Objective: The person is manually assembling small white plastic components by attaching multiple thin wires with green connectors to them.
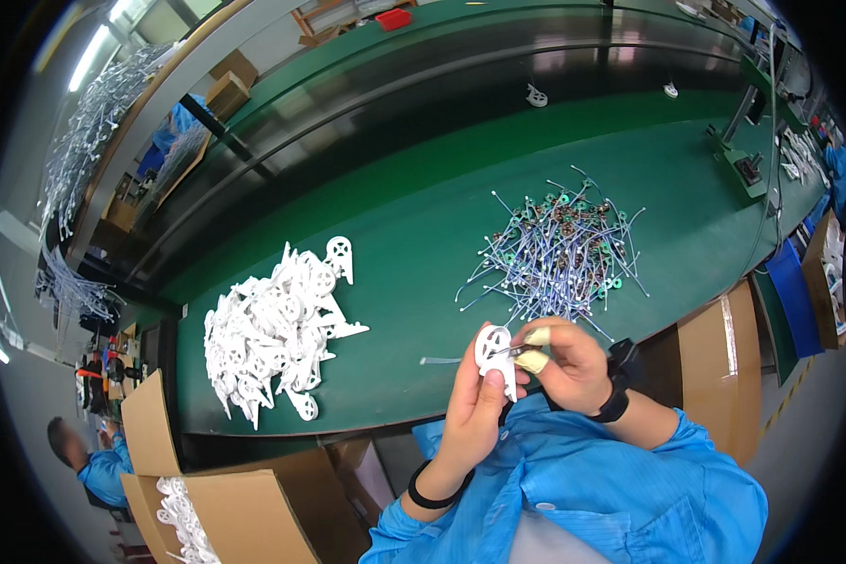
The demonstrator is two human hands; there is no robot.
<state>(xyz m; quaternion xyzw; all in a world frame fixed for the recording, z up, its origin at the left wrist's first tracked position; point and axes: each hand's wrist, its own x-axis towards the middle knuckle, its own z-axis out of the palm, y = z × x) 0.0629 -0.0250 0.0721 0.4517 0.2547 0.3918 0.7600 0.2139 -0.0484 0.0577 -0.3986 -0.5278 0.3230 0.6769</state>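
Observation:
In front of my chest, my left hand (475, 409) grips a white plastic part (494, 346) with a rounded, cut-out head and a narrow tail. A thin pale wire end (440, 360) sticks out to the left of these fingers. My right hand (573, 365), with yellow covers on thumb and fingertip, pinches a small dark, metallic-looking thing against the face of the white part; its kind is hidden. Beyond my hands lies a tangled heap of wired parts (559, 249) with blue-grey leads and green and copper-coloured pieces. A large pile of similar white parts (273, 329) lies to the left.
The green bench (404, 282) carries both heaps. Two white parts rest on the dark far strip. Cardboard boxes (244, 512) stand below the front edge at left and right. A green-and-black fixture (743, 164) stands at the right. One person (103, 470) sits far left.

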